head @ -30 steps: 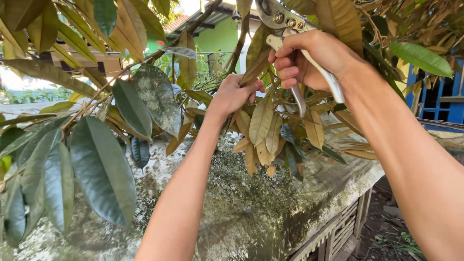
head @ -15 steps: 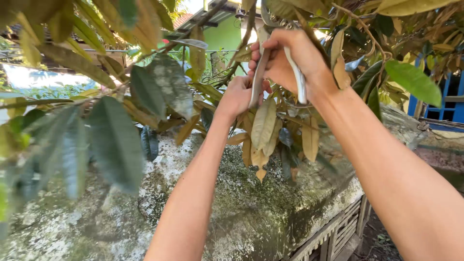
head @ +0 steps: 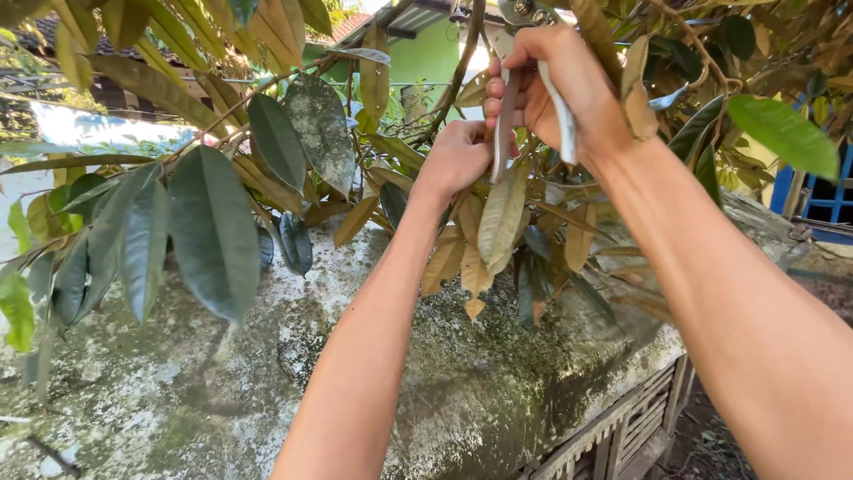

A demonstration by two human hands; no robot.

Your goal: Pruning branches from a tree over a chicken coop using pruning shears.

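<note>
The pruning shears [head: 533, 98] stand nearly upright at the top of the view, their long axis running up and down. The metal head with its pivot bolts points upward and is cut off by the top edge of the picture, so the blades themselves cannot be made out. The two pale handles hang downward, one straight, the other curving out toward the wrist.

The right hand [head: 555, 84] is wrapped around those handles, fingers curled over the front one and the back of the hand turned to the camera. The right forearm rises steeply from the lower right corner, wrist bent slightly inward.

Just beside it, lower and to the left, the left hand [head: 458, 156] is closed in a fist around a thin branch [head: 462, 71] that climbs toward the shears' head. Its knuckles sit close against the right hand's fingers. The left forearm reaches up from the bottom middle, almost straight.

A bunch of yellow-brown leaves [head: 498, 222] droops below both hands. Broad dark green leaves [head: 213, 231] hang to the left.

Beneath everything lies a mossy, stained concrete slab [head: 426, 373], its right edge falling away above a wooden slatted crate [head: 640, 418]. A green wall [head: 431, 58] shows behind the foliage.
</note>
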